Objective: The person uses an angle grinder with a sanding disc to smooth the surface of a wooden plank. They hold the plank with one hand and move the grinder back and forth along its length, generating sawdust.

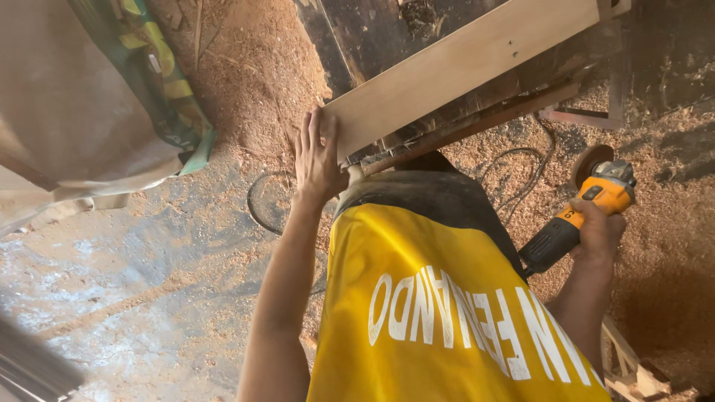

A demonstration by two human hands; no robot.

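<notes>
Against the near end of a pale plank, the left hand presses flat and open; right of the plank, the right hand's grip is closed around a yellow grinder. Steadying the plank firmly looks wise.

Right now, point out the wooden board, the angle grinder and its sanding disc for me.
Wooden board (462, 67), head view, on the middle of its pale flat face.
Angle grinder (596, 199), head view, on its yellow body above the right hand.
Sanding disc (588, 160), head view, on the round brown face at the grinder's head.
</notes>
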